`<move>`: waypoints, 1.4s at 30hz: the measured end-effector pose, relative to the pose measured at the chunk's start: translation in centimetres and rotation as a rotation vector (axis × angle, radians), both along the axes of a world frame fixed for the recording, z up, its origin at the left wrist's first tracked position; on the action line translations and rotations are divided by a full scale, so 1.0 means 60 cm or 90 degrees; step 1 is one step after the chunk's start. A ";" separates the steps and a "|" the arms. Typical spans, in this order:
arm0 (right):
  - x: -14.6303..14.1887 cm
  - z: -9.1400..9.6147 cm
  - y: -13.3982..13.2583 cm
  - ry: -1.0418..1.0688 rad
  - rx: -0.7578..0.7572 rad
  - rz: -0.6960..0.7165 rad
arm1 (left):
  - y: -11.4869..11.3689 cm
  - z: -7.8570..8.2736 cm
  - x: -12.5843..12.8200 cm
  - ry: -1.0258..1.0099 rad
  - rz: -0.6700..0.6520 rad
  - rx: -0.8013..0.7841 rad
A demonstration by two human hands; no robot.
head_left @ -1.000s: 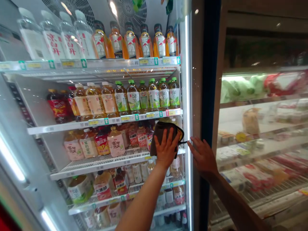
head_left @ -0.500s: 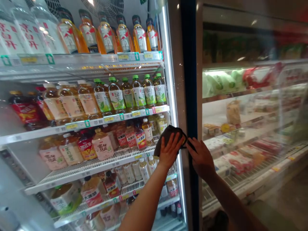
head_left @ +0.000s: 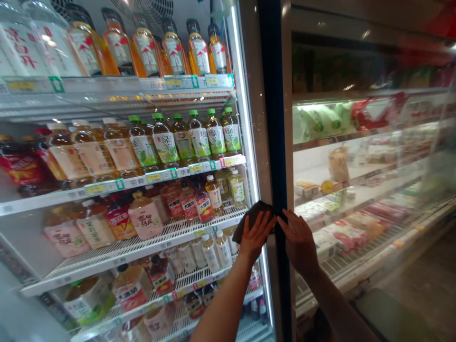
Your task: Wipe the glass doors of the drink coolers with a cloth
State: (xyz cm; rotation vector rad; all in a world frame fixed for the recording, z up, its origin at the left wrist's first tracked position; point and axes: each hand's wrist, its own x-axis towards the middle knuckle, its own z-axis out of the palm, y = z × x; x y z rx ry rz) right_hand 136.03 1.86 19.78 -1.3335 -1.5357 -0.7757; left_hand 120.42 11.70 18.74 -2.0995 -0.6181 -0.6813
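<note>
My left hand (head_left: pixel 255 232) lies with its fingers spread over a dark cloth (head_left: pixel 241 232), pressing it at the right edge of the lit drinks fridge, beside the frame (head_left: pixel 254 142). Part of the cloth is hidden beneath the fingers. To the right, my right hand (head_left: pixel 300 241) is raised with fingers stretched out, the fingertips at the dark vertical strip (head_left: pixel 272 118) between the two coolers. Nothing shows in this hand; whether its fingertips touch the strip I cannot tell.
Left of my hands, fridge shelves hold green tea bottles (head_left: pixel 166 142), amber bottles (head_left: pixel 199 50) and pink-labelled bottles (head_left: pixel 145 216). On the right, a second cooler holds bagged greens (head_left: pixel 317 118), a brown paper bag (head_left: pixel 338 164) and packed food (head_left: pixel 345 235), partly blurred.
The cloth and my left hand sit lower against the shelves. My right fingers, earlier by the cloth's edge, are now slightly apart from it. The view has shifted a little to the right.
</note>
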 end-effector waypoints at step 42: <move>-0.215 -0.002 0.075 -0.157 -0.115 0.223 | -0.044 0.000 -0.380 -0.417 0.354 -0.038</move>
